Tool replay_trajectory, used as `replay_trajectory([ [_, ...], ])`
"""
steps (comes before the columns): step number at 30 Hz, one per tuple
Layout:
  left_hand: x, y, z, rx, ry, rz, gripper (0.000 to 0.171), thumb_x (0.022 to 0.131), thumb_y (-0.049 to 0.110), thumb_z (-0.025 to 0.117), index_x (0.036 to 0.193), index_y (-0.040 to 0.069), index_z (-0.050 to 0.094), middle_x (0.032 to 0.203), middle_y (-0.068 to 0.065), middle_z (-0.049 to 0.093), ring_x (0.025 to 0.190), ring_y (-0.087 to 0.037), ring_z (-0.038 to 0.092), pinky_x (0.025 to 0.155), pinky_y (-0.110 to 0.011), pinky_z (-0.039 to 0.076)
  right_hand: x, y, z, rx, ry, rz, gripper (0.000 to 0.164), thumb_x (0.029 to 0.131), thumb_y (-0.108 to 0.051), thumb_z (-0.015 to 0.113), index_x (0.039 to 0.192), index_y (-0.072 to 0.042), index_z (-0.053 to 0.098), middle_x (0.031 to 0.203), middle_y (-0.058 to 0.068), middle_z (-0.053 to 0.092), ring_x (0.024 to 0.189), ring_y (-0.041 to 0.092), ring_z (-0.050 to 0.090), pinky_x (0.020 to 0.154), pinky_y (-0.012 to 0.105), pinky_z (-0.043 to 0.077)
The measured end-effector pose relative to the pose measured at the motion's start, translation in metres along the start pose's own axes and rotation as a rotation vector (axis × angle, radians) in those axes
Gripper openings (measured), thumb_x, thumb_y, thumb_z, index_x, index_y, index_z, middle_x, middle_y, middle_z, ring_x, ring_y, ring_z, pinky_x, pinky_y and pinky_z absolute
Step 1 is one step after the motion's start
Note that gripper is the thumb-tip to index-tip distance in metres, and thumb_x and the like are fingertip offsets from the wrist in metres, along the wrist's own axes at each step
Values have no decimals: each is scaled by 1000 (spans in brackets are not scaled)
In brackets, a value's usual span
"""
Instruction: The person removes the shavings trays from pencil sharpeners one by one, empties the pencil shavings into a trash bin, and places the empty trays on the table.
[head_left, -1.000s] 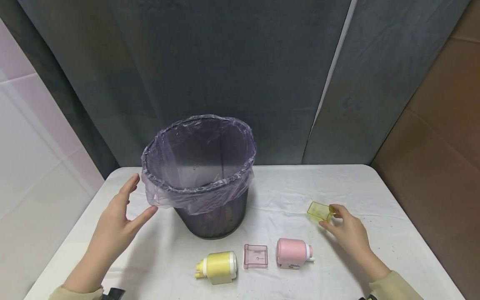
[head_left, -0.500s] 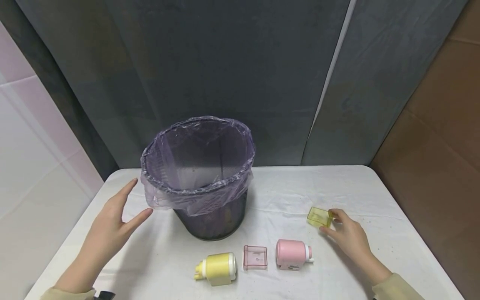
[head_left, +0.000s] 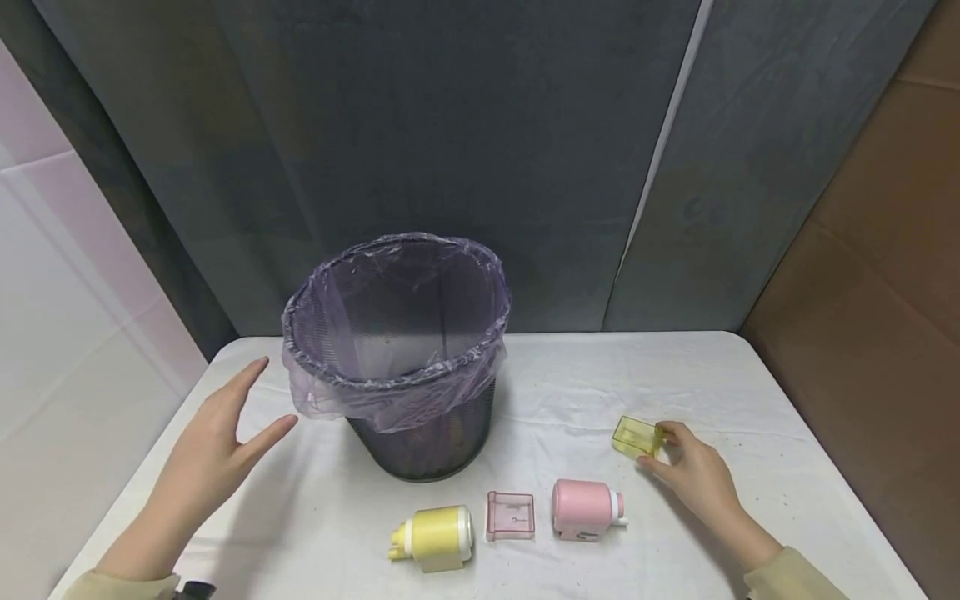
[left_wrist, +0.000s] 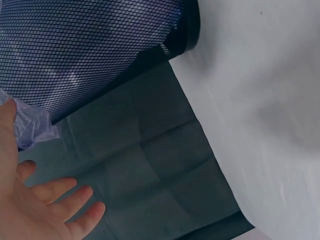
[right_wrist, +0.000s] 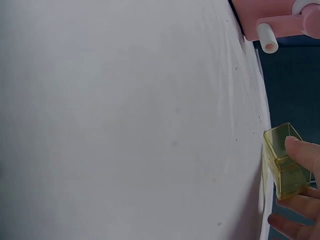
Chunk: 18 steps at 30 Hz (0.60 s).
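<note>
In the head view my left hand is beside the mesh trash bin, left of it and apart from it. Its fingers are extended and the thumb spread, with nothing held. A purple plastic bag lines the bin and folds over its rim. At the right of the table my right hand pinches a clear yellow plastic box by its right end. The right wrist view shows the thumb on the yellow box and fingers beneath it. Whether the box touches the cloth is hard to tell.
On the white-covered table lie a yellow bottle-shaped dispenser, a clear pink plastic box and a pink dispenser with a white nozzle. A dark grey panel stands behind, and a brown board at the right.
My left hand has drawn back from the bin, down and to the left. My right hand and the yellow box have come slightly lower in the view, while the grip stays.
</note>
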<state>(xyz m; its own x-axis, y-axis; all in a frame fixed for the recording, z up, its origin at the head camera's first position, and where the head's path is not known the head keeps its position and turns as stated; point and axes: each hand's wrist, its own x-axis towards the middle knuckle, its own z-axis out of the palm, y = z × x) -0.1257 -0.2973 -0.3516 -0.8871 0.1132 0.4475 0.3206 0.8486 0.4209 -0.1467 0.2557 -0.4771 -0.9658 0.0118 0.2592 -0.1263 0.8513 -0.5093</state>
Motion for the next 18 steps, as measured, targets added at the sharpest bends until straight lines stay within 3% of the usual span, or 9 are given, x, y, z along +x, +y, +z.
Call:
replay_trajectory([
  [18,10,-12,0,45,-21,49,75,81,33,65,142,13,26,136,-21,36,118,-44,35,96,-55,24,1,2,3,-58,-77,22,68,69,-45,72,114,1,50,107,24,57,94,43,54,75,53,42],
])
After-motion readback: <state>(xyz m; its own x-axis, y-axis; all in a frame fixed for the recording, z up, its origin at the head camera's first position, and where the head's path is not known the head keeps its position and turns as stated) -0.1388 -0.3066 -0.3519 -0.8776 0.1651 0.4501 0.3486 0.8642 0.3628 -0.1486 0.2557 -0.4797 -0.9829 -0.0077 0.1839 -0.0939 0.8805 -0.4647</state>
